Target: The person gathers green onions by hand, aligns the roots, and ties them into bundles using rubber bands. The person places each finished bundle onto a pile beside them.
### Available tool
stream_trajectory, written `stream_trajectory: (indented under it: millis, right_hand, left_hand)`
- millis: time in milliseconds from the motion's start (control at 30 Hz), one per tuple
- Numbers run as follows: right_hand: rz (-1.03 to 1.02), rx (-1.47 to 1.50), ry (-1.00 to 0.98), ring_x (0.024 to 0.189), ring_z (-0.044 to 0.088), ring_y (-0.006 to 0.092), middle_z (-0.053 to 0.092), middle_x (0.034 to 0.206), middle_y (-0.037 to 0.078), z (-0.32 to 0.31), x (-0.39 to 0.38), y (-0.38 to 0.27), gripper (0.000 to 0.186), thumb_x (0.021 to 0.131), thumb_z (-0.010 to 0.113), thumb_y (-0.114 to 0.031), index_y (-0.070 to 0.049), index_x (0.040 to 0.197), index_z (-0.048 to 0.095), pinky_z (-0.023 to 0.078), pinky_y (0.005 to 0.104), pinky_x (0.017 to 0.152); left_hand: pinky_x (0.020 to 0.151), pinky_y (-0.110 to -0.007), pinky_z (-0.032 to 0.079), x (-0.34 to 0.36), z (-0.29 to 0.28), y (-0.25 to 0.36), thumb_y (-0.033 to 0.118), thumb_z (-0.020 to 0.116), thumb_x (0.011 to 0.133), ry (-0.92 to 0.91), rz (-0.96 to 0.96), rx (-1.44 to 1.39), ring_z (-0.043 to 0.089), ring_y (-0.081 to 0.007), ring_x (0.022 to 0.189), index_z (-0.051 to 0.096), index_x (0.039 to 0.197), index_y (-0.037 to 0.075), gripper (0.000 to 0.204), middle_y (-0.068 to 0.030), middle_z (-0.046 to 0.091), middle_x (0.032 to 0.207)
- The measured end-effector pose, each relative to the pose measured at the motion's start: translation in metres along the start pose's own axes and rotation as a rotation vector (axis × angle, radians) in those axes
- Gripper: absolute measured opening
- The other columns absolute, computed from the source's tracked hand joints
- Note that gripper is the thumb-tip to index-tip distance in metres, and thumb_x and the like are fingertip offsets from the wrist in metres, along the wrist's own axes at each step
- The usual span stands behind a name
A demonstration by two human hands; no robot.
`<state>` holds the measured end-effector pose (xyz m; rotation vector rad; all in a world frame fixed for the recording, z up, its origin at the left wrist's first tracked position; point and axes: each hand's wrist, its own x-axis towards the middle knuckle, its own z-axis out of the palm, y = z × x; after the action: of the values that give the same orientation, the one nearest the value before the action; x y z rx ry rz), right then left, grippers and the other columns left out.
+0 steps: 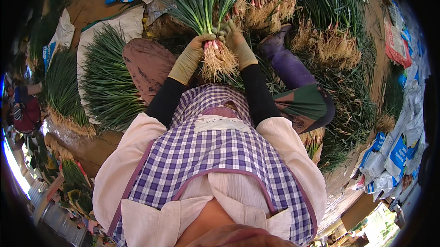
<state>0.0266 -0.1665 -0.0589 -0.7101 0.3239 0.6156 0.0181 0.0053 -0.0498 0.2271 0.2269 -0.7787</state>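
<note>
A heap of long green scallions with pale root ends (pixel 103 82) lies on a grey-white woven sack (pixel 123 24) at the left, as a seated worker in a purple-and-white checked apron (pixel 215 155) sorts the harvest. The left hand (pixel 195 52), in a mustard-yellow work glove, is closed round the neck of a bunch of green scallions with pink-white bulbs and a tuft of straw-coloured roots (pixel 215 47); the bunch stands upright just above the lap, leaves fanning away and roots hanging towards the apron. The right hand (pixel 236 40), gloved alike, presses against the same neck from the other side, fingers curled about the stalks. The bunch looks light but floppy: the leaves are soft and easily bruised or snapped, the roots stringy and shedding soil, so the firm band of bulbs, where both hands already clamp, seems the soundest place to hold. Beyond the hands, a purple rubber boot (pixel 286 59) rests among more piled scallions with tangled roots (pixel 339 45). Blue-and-white plastic sacks (pixel 389 155) line the bare earth at far right.
</note>
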Motion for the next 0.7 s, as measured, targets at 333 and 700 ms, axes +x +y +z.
stream_trajectory:
  millis: [333,700]
  right_hand:
    - [-0.128,-1.222,0.421,0.087,0.061,0.0333,0.063,0.095,0.017,-0.036,0.047,0.026,0.023,0.087,0.05,-0.016,-0.003,0.101,0.064,0.05,0.0379,0.073]
    - [-0.279,-0.824,0.501,0.056,0.051,0.0126,0.053,0.066,0.005,0.01,-0.043,-0.043,0.027,0.09,0.049,-0.021,0.0,0.104,0.059,0.039,0.0267,0.05]
  left_hand:
    - [0.072,-0.036,0.054,-0.007,-0.006,-0.036,-0.005,0.061,0.076,0.024,0.064,0.11,0.062,-0.0241,0.078,0.06,0.089,-0.001,0.014,-0.0124,0.062,0.09]
    - [0.043,-0.025,0.046,-0.018,-0.028,-0.015,-0.001,0.063,0.076,0.403,-0.059,0.72,0.056,-0.0142,0.048,0.065,0.09,-0.008,0.015,-0.0137,0.065,0.073]
